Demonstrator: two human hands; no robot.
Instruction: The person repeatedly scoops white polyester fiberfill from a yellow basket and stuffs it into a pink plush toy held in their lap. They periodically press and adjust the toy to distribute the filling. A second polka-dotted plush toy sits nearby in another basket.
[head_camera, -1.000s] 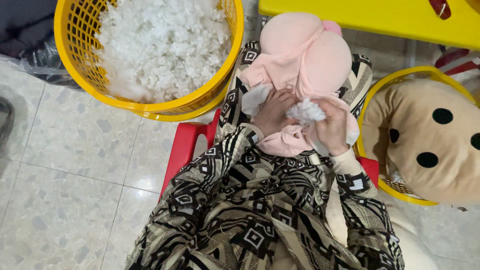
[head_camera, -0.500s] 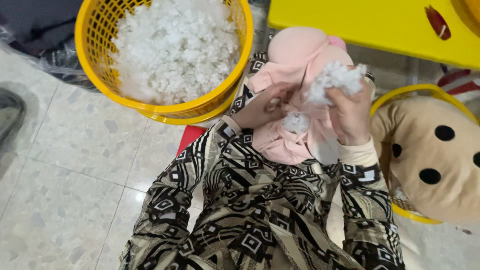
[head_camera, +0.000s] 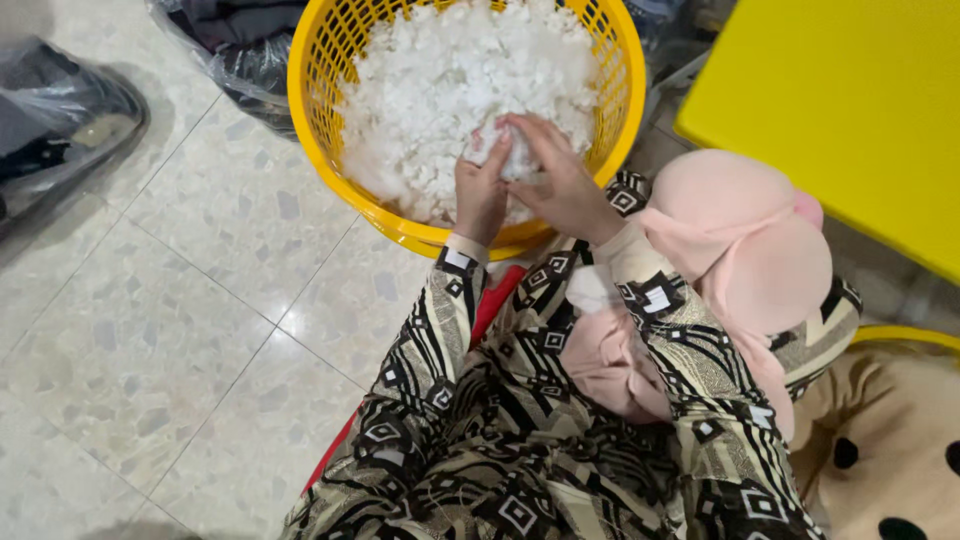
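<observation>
A round yellow basket (head_camera: 330, 150) full of white fluffy stuffing (head_camera: 440, 70) stands on the tiled floor ahead of me. My left hand (head_camera: 480, 190) and my right hand (head_camera: 560, 180) are both inside it, closed together around one clump of the stuffing (head_camera: 500, 150). A pink plush toy (head_camera: 740, 250), partly filled, lies on my lap to the right, with no hand on it. My sleeves have a black and beige pattern.
A yellow table (head_camera: 850, 110) fills the upper right. A tan plush with black spots (head_camera: 890, 460) sits in another yellow basket (head_camera: 900, 335) at the lower right. Bags in clear plastic (head_camera: 70, 110) lie at the upper left, and a red stool (head_camera: 495, 300) is under me.
Both hands left the pink plush toy and reached forward into the yellow basket, where they now grip a clump of stuffing. The view swung left toward the basket.
</observation>
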